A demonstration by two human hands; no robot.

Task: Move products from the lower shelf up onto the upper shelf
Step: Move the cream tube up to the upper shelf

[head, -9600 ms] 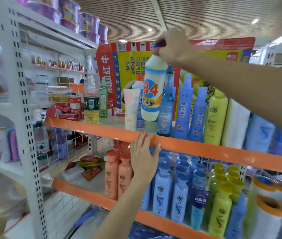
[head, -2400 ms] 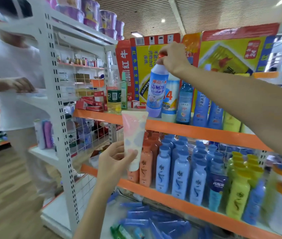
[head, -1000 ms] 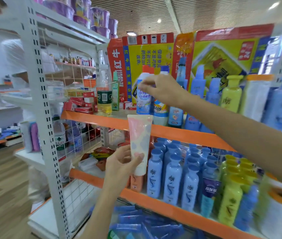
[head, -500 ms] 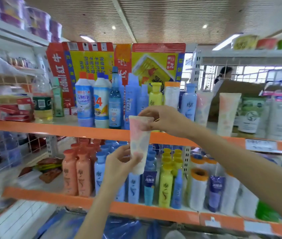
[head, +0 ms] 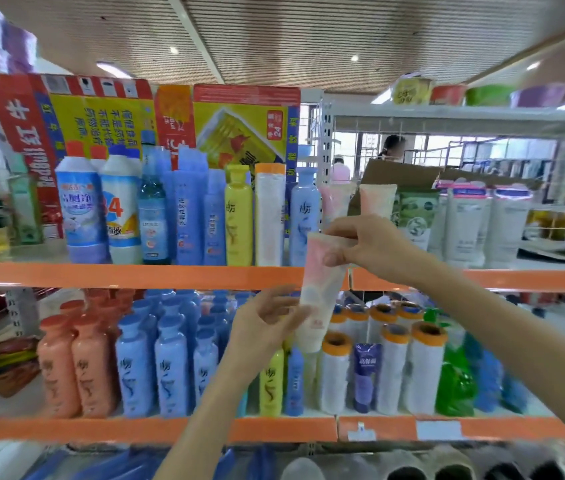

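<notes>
The pink-and-white tube (head: 321, 289) hangs upright in mid-air, in front of the orange front edge of the upper shelf (head: 135, 276), cap end down, its flat crimped end up. The right hand (head: 366, 249) pinches that top end, thumb in front and fingers curled behind. The left hand (head: 267, 323) is just beside the tube's lower half, fingers loosely spread and lightly curved, fingertips at the tube's left edge; whether they actually touch it is hard to tell through the blur, and they grip nothing.

Behind the hands, the lower shelf (head: 101, 429) is crowded: orange bottles (head: 77, 365) on the left, then a block of blue bottles (head: 170, 358), a yellow bottle (head: 271, 382) just under the left wrist, white bottles with orange caps (head: 392, 368) beside a small purple tube (head: 366, 375), and a green bottle (head: 454, 386) further right.

Up on the upper shelf stands a row of products: a white and blue cleaner bottle with a red cap (head: 80, 209), a white bottle marked 84 (head: 123, 209), a clear blue bottle (head: 153, 209), tall blue bottles (head: 191, 216), a yellow bottle (head: 238, 216), a white bottle with an orange cap (head: 270, 216) and a pale blue one (head: 304, 216). Right behind the right hand, two more pink tubes (head: 376, 202) stand cap down, with white pouches (head: 475, 226) beyond them.

At the back, large red and yellow cartons (head: 156, 116) lean against the shelf, and a person (head: 392, 147) stands far off past the racks.
</notes>
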